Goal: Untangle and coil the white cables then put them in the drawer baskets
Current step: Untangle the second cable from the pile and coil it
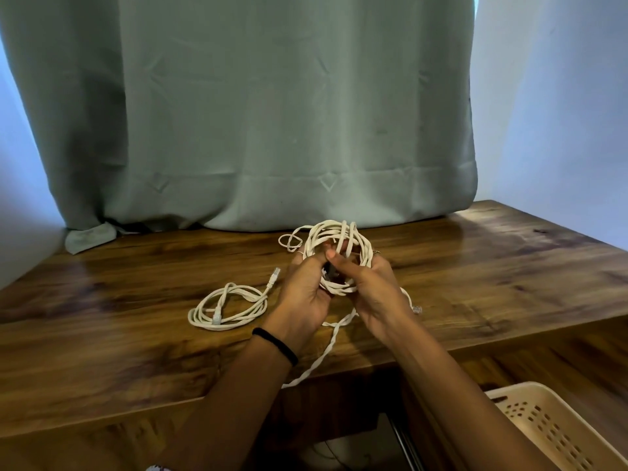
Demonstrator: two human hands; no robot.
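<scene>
Above the middle of the wooden table (475, 266), both my hands hold a bundle of looped white cable (334, 237). My left hand (306, 294) grips its left side and my right hand (370, 287) grips its right side, thumb across the loops. A twisted tail of this cable (323, 355) hangs down over the table's front edge. A thin loop (290, 240) sticks out at the bundle's far left. A second white cable (227, 309) lies coiled on the table to the left, its plug ends showing.
A cream perforated drawer basket (550, 426) sits below the table edge at the lower right. A green curtain (272, 113) hangs behind the table and rests on its far edge. A black band circles my left wrist.
</scene>
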